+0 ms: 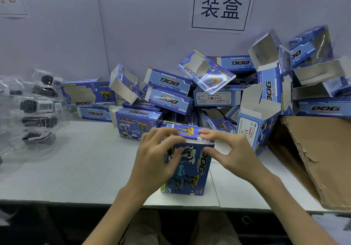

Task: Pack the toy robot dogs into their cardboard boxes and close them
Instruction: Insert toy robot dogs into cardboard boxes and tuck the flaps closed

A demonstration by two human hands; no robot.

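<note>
A blue toy-dog box stands on end near the front edge of the white table. Its top flap is folded down almost flat. My left hand grips the box's upper left corner, fingers on the flap and thumb on the front face. My right hand pinches the upper right corner, fingertips on the flap and thumb against the face. What the box holds is hidden. A stack of black toy robot dogs in clear plastic trays lies at the far left.
A heap of several blue boxes, many with open ends, fills the back of the table against the wall. An open box stands just right of my hands. A large torn brown carton leans at the right.
</note>
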